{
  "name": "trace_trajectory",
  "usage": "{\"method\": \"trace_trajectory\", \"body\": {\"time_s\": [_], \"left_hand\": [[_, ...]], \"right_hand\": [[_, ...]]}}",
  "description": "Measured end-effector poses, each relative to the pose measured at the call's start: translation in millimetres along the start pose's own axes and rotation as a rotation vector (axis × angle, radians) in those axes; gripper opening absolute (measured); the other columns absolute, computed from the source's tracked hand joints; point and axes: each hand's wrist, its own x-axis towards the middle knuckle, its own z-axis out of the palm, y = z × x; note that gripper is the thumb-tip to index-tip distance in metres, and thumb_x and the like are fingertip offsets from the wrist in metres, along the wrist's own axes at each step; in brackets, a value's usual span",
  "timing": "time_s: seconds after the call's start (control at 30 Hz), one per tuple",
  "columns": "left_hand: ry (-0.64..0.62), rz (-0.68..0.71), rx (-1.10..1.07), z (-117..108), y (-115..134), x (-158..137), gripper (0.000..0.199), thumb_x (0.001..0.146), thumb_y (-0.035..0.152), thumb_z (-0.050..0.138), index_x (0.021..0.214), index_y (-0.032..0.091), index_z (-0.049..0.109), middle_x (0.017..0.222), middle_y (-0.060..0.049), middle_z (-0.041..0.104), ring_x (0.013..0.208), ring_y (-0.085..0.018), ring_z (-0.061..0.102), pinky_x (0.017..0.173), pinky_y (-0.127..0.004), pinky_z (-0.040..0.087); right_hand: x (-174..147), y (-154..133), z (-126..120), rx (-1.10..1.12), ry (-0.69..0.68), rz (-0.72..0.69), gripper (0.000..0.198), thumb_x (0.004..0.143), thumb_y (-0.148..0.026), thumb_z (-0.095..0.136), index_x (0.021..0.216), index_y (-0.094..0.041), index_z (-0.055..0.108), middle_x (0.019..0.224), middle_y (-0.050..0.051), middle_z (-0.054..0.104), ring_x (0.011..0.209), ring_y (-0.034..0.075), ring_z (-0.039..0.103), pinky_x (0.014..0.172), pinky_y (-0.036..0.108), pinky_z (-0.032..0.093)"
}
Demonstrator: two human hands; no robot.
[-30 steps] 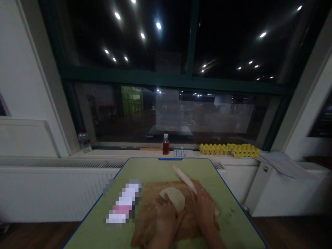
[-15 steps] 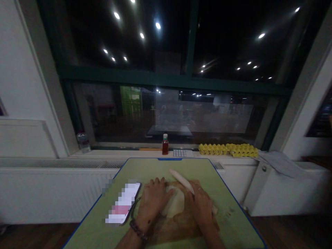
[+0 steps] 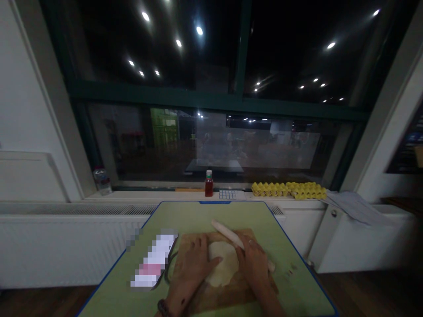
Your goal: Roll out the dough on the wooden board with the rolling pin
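Note:
A flat, pale, roughly round sheet of dough [image 3: 223,262] lies on a wooden board [image 3: 228,298]. My left hand [image 3: 192,259] rests flat at the dough's left side, fingers stretched out and the thumb over its edge. To the right, my right hand [image 3: 254,263] is wrapped over a light wooden rolling pin [image 3: 226,231]. The pin slants from upper left to lower right; its middle is hidden under the hand. The fingers of that hand reach the dough's right edge.
The board lies on a green, blue-edged table [image 3: 185,213]. Left of it is a phone [image 3: 153,259] with a lit screen, partly blurred out. On the windowsill stand a bottle of red liquid [image 3: 209,185], yellow egg cartons [image 3: 289,190] and a clear bottle [image 3: 103,181].
My left hand has slid a little left and down, uncovering more of the dough. My right hand and the rolling pin have shifted slightly left. The view has also shifted a little.

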Motion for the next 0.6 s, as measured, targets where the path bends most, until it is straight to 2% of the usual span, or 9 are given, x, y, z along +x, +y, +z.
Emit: {"method": "trace_trajectory", "body": {"time_s": [0.1, 0.2, 0.27, 0.33, 0.47, 0.6], "left_hand": [[0.05, -0.024, 0.049, 3.8, -2.8, -5.5, 0.077, 0.078, 0.059, 0.057, 0.135, 0.009, 0.045, 0.136, -0.022, 0.052, 0.129, -0.037, 0.044, 0.102, -0.047, 0.034], [0.229, -0.045, 0.096, 4.5, -5.9, -6.6, 0.089, 0.074, 0.062, 0.062, 0.14, 0.007, 0.041, 0.144, -0.024, 0.044, 0.133, -0.04, 0.038, 0.105, -0.051, 0.03], [0.347, 0.02, 0.11, 2.4, -7.4, -4.3, 0.091, 0.072, 0.064, 0.064, 0.142, 0.01, 0.041, 0.15, -0.022, 0.038, 0.134, -0.039, 0.036, 0.107, -0.053, 0.028], [0.395, 0.117, 0.106, -0.1, -8.0, 0.1, 0.089, 0.075, 0.069, 0.059, 0.142, 0.012, 0.042, 0.155, -0.019, 0.031, 0.137, -0.038, 0.033, 0.109, -0.054, 0.026], [0.329, 0.232, 0.067, -0.2, -7.4, 12.5, 0.072, 0.09, 0.067, 0.036, 0.141, 0.016, 0.045, 0.156, -0.013, 0.032, 0.141, -0.032, 0.031, 0.113, -0.053, 0.023], [0.203, 0.194, -0.001, 6.6, -9.1, 25.8, 0.059, 0.098, 0.053, 0.03, 0.141, 0.015, 0.046, 0.149, -0.013, 0.045, 0.137, -0.027, 0.041, 0.112, -0.045, 0.031]], "right_hand": [[1.0, 0.8, -2.1, 0.064, -0.055, -0.042, 0.037, 0.094, -0.026, 0.048, 0.129, -0.023, 0.06, 0.118, 0.008, 0.068, 0.107, 0.023, 0.063, 0.094, 0.034, 0.046], [2.6, 1.2, -5.5, 0.11, -0.108, -0.122, 0.036, 0.092, -0.026, 0.05, 0.126, -0.026, 0.062, 0.123, 0.005, 0.066, 0.114, 0.023, 0.059, 0.1, 0.035, 0.042], [4.3, 2.8, -6.6, 0.137, -0.141, -0.183, 0.036, 0.09, -0.025, 0.053, 0.124, -0.029, 0.063, 0.123, 0.003, 0.066, 0.116, 0.021, 0.058, 0.102, 0.035, 0.041], [7.1, 6.2, -6.8, 0.163, -0.172, -0.241, 0.037, 0.089, -0.027, 0.056, 0.125, -0.032, 0.062, 0.125, 0.001, 0.064, 0.118, 0.02, 0.056, 0.102, 0.034, 0.041], [16.6, 14.5, -9.0, 0.192, -0.22, -0.359, 0.037, 0.091, -0.036, 0.055, 0.128, -0.035, 0.06, 0.138, 0.002, 0.055, 0.126, 0.021, 0.048, 0.108, 0.04, 0.035], [27.2, 18.5, -11.6, 0.208, -0.262, -0.439, 0.035, 0.099, -0.038, 0.04, 0.128, -0.034, 0.059, 0.142, 0.001, 0.051, 0.132, 0.019, 0.043, 0.111, 0.041, 0.031]]}}
